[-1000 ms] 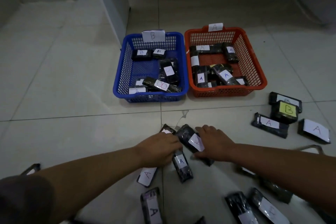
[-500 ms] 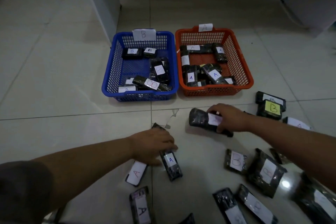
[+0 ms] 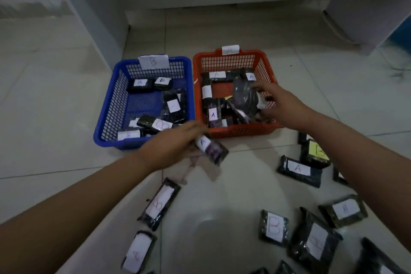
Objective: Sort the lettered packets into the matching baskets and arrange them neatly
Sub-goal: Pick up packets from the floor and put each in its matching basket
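Over the orange basket (image 3: 262, 133), labelled A on a paper tag at its far rim, right hand (image 3: 278, 102) with fingers curled round a dark packet (image 3: 244, 98), held tilted above the packets already lying inside (label side of it hard to read from here). Just in front of the two baskets, above the floor (image 3: 66, 118), left hand (image 3: 175, 144) gripping a second dark packet (image 3: 211, 149) by one end, white label with a blue letter facing up, probably an A though blurred. To the left of the orange one and touching it, blue basket (image 3: 106, 118) tagged B, holding several packets marked B, some lying crooked. On the tiles near the right forearm, a packet labelled A (image 3: 299, 171) just beside one with a yellow label (image 3: 314, 154). Nearer the camera, a packet marked B (image 3: 274, 228) lying flat, a larger one (image 3: 314, 243) just beside it, another (image 3: 343, 210) beyond that. Below the left forearm, two long packets (image 3: 159, 203) (image 3: 139, 251) lying lengthwise, one behind the other, labels up and letters smeared. At the far side, a wall base and the foot of a white cabinet (image 3: 367, 18).
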`<act>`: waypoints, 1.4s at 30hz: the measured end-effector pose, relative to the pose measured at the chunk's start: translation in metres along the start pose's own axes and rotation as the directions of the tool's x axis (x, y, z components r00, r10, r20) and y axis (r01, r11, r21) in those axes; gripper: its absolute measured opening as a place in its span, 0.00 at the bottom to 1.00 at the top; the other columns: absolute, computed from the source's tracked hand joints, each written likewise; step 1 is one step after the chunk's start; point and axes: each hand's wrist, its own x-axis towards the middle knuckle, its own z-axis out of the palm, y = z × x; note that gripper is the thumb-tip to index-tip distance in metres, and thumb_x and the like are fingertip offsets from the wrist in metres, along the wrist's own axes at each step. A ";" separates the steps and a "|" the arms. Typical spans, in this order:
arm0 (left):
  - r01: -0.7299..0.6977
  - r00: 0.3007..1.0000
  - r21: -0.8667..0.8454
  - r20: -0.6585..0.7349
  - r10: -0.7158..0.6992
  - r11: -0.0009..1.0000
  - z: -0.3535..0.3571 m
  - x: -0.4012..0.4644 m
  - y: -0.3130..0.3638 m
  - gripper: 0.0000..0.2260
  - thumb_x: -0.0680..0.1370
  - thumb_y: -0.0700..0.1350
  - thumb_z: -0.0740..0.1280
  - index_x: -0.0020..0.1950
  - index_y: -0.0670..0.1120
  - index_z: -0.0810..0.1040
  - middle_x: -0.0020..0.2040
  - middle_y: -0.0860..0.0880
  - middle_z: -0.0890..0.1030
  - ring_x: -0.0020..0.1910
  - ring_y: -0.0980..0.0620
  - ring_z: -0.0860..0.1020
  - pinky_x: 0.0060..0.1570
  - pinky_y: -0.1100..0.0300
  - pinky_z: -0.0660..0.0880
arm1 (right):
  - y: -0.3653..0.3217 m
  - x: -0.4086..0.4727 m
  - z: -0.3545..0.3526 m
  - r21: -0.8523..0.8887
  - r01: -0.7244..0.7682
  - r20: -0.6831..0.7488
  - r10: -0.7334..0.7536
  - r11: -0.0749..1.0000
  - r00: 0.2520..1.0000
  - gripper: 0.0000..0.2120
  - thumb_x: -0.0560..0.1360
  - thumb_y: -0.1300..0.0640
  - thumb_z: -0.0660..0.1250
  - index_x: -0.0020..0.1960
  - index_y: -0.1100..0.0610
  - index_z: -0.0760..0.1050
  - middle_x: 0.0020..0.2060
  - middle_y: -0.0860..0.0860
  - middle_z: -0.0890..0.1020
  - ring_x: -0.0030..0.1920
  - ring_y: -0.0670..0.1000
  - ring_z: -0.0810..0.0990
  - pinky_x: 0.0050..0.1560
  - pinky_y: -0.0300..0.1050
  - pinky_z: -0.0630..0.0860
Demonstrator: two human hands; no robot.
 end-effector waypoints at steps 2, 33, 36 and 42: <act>0.100 0.989 -0.092 -0.100 -0.109 0.991 -0.019 0.022 -0.006 0.21 0.73 0.42 0.71 0.65 0.52 0.71 0.63 0.53 0.73 0.58 0.58 0.72 0.57 0.57 0.75 | 0.011 0.012 -0.011 0.165 -0.066 -0.036 0.073 0.984 0.997 0.32 0.69 0.74 0.66 0.66 0.49 0.67 0.60 0.47 0.71 0.53 0.47 0.74 0.39 0.32 0.76; 0.360 0.916 -0.248 -0.088 -0.391 0.900 0.033 0.245 -0.069 0.13 0.70 0.40 0.72 0.54 0.48 0.78 0.65 0.48 0.69 0.66 0.49 0.67 0.69 0.48 0.62 | 0.124 0.119 0.011 -0.534 -0.014 -0.053 -0.017 0.845 0.998 0.18 0.71 0.54 0.69 0.61 0.51 0.74 0.76 0.57 0.46 0.74 0.64 0.37 0.74 0.63 0.45; 0.406 0.883 -0.324 -0.101 -0.458 0.855 0.036 0.257 -0.074 0.26 0.69 0.38 0.72 0.66 0.48 0.71 0.68 0.46 0.68 0.67 0.47 0.67 0.69 0.45 0.62 | 0.130 0.118 0.019 -0.487 -0.055 0.024 0.076 0.872 0.997 0.25 0.75 0.55 0.64 0.71 0.48 0.63 0.76 0.54 0.46 0.75 0.62 0.39 0.73 0.59 0.46; 0.427 0.883 -0.474 0.036 -0.467 0.770 0.058 0.256 -0.077 0.47 0.68 0.34 0.73 0.76 0.53 0.48 0.76 0.45 0.56 0.72 0.46 0.61 0.68 0.55 0.63 | 0.135 0.109 0.035 -0.255 -0.046 -0.138 0.011 0.966 0.990 0.35 0.71 0.61 0.70 0.73 0.52 0.57 0.74 0.56 0.57 0.74 0.56 0.58 0.73 0.52 0.58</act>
